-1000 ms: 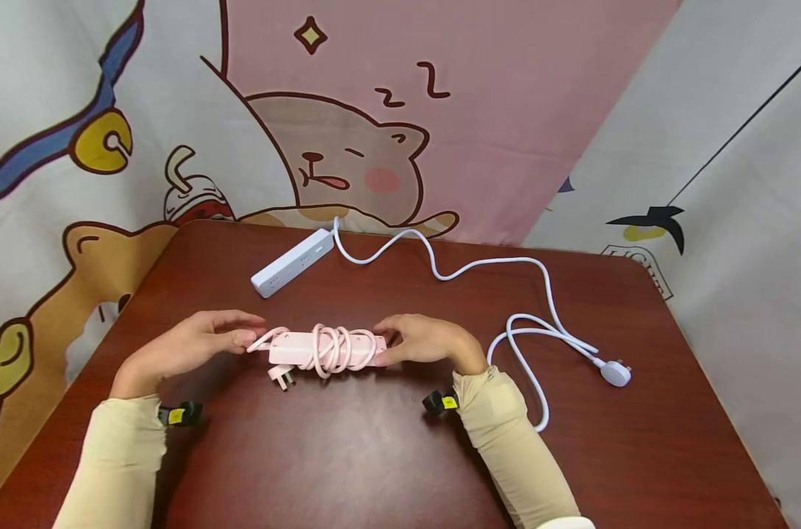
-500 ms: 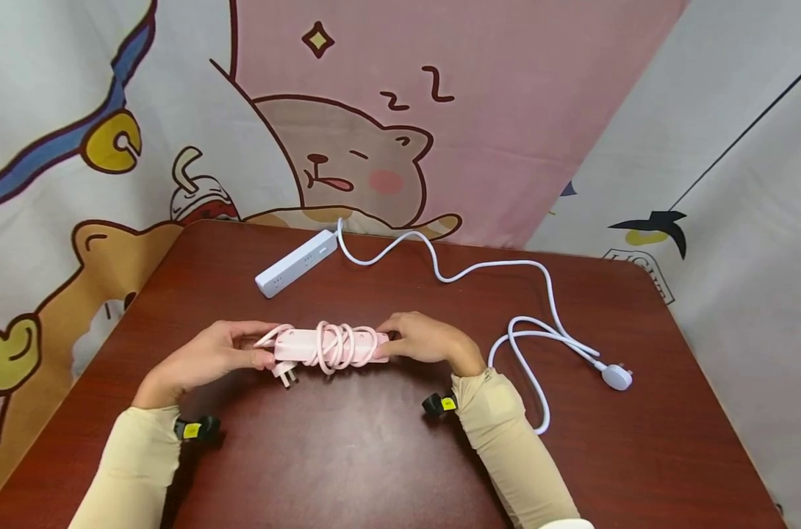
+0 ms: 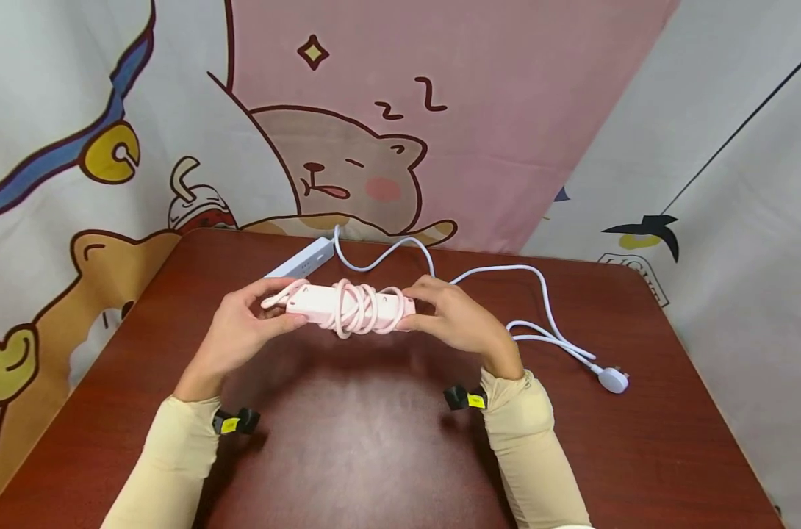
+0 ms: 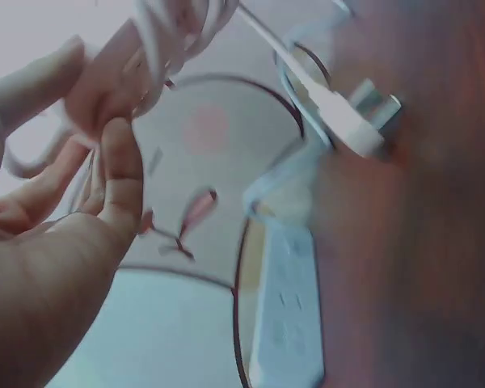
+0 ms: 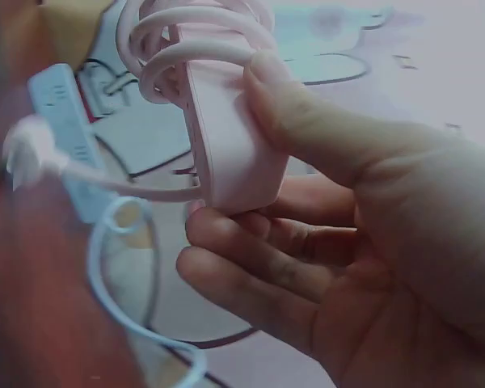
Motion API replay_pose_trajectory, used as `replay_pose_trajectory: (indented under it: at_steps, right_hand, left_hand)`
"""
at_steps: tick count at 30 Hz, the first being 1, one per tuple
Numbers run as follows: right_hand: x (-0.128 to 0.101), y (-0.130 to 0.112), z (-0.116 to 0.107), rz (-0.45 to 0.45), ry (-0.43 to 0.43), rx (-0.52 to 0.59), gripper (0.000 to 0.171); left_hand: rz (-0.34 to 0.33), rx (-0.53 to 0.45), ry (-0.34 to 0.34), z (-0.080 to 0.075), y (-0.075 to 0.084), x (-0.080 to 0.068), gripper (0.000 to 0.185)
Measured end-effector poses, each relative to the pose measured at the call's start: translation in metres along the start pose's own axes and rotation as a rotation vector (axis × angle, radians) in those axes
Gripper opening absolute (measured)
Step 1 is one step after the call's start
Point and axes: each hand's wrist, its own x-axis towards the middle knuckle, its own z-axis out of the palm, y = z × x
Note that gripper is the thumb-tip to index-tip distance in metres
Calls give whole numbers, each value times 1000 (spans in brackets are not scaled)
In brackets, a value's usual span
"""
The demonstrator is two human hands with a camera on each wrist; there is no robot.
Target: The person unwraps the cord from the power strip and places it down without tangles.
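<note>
Both hands hold a pink power strip (image 3: 317, 300) by its two ends, lifted above the table. Its own pink cord (image 3: 354, 308) is wound several times round its middle. My left hand (image 3: 245, 323) grips the left end between thumb and fingers, beside a loop of the cord. At the other end, my right hand (image 3: 456, 319) pinches the strip, with the thumb (image 5: 287, 105) on one face and the fingers behind. The strip's plug (image 4: 352, 121) dangles below on a short length of cord in the left wrist view; in the head view it is hidden.
Behind the held strip, a white power strip (image 3: 304, 258) lies on the dark red table (image 3: 347, 455), partly covered by it. Its white cord (image 3: 506, 267) runs right to a white plug (image 3: 613, 380). A cartoon-printed curtain (image 3: 506, 110) stands behind the table.
The left hand has closed on the pink strip's left end. Both hands have raised the strip off the table, up and slightly right in view. The white strip stays put.
</note>
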Motion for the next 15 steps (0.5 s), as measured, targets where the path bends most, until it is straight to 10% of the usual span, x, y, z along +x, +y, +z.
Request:
replay_pose_trajectory:
  at_steps: [7, 15]
  right_hand:
    - [-14, -15, -24, -38, 242, 16, 42]
    - [-21, -19, -36, -26, 407, 132, 41]
  left_hand:
    - [21, -209, 83, 22, 25, 13, 58]
    - [39, -163, 131, 34, 33, 25, 58]
